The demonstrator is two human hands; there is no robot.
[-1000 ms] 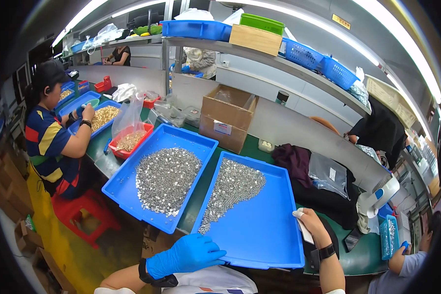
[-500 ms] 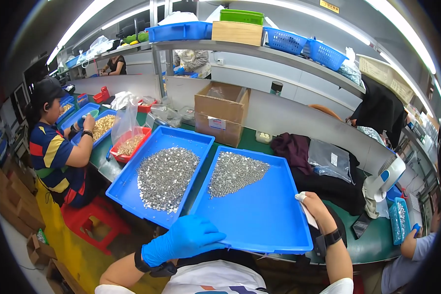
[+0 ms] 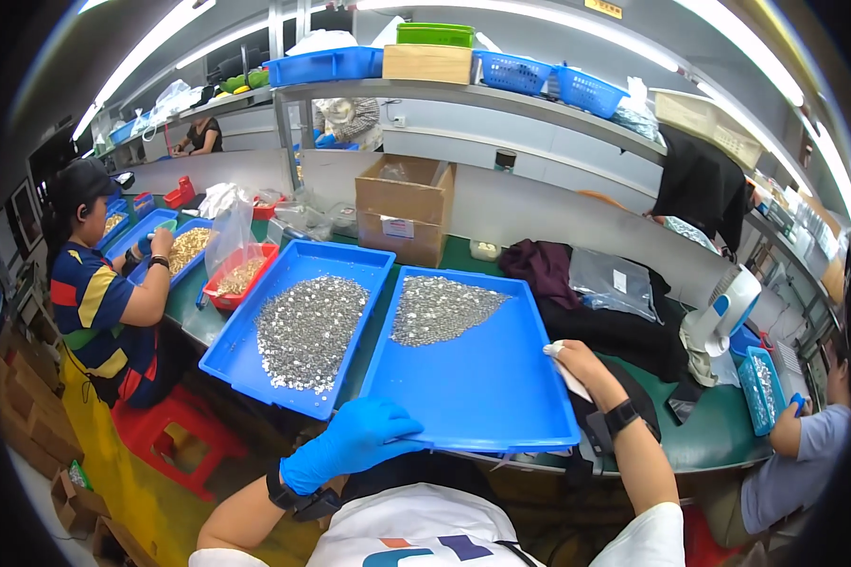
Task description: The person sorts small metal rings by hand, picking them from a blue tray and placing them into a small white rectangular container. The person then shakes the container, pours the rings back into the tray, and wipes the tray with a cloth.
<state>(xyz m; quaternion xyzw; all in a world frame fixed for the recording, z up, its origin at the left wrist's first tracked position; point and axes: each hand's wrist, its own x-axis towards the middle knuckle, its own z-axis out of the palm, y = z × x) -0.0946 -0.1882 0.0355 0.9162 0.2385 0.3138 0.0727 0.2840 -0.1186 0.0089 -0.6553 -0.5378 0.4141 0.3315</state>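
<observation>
- Co-worker (image 3: 104,283) in a multicoloured striped top, well off left of my gloved hand, on a red stool (image 3: 175,435), hands at a blue tray of gold-coloured bits (image 3: 191,248).
- Red bin (image 3: 225,301), ahead and left of my left hand: more gold-coloured bits, clear bag (image 3: 225,238) standing up out of it.
- Left blue tray (image 3: 239,354), just ahead-left of my glove: broad heap of small silver parts (image 3: 312,326) around its middle.
- My left hand (image 3: 357,437), blue glove: fingers together, bent at the near-left edge of the right blue tray (image 3: 473,392). Can't tell if it's clamped or just resting.
- Cardboard box (image 3: 402,222), open top, beyond both trays, straight out from my glove.
- Right blue tray sits between my hands, narrow strip of green table (image 3: 373,331) separating it from the left one. Its silver pile (image 3: 444,307) lies at the far end; the half nearest me is bare.
- My right hand (image 3: 586,369), bare, white wrap on a fingertip: curled at the tray's right rim, pale flat thing (image 3: 573,386) by the palm. Can't tell which it grips.
- Maroon cloth (image 3: 539,271) and clear packet (image 3: 615,283), beyond my right hand.
- Blue basket (image 3: 758,389), well right of it.
</observation>
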